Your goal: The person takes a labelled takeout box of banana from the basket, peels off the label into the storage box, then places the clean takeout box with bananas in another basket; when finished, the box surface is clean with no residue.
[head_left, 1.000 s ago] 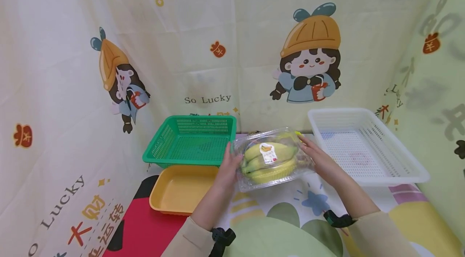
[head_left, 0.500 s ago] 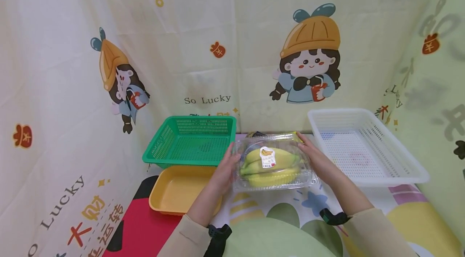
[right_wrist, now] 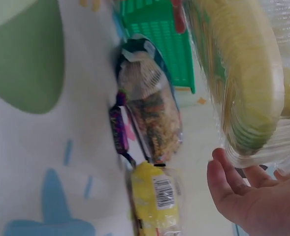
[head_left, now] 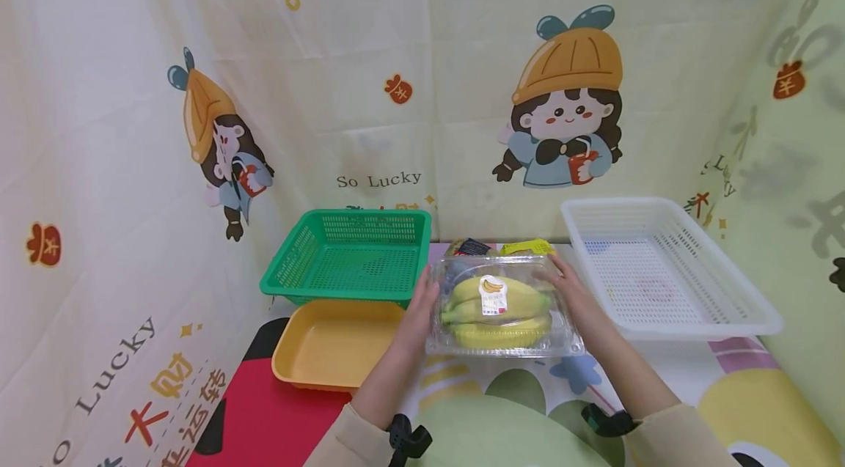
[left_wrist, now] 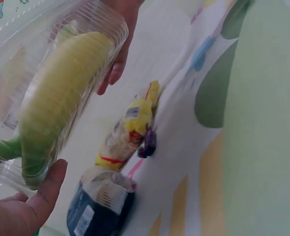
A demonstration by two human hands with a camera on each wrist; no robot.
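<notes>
A clear plastic box [head_left: 568, 339] of yellow bananas [head_left: 495, 309], with a white label [head_left: 493, 296] on top, is held up between both hands in the head view. My left hand [head_left: 414, 320] grips its left side; in the left wrist view the thumb [left_wrist: 51, 184] presses a lower corner near green banana stems. On the opposite side my right hand [head_left: 581, 298] holds the box, its fingers [right_wrist: 223, 172] at the edge in the right wrist view. Behind and below lie a dark-labelled food bag [head_left: 470, 247] and a yellow packet [head_left: 526, 247], partly hidden by the box in the head view.
At the back left stands a green basket [head_left: 343, 295], with a shallow yellow tray [head_left: 310, 377] in front of it. A white basket [head_left: 686, 328] stands on the right. One small purple-wrapped item [right_wrist: 118, 129] lies beside the food bag. Patterned cloth [head_left: 422, 122] hangs behind the table.
Both hands have brought the banana box slightly lower and turned it from slanted to level. The dark-labelled bag and yellow packet behind it now show more.
</notes>
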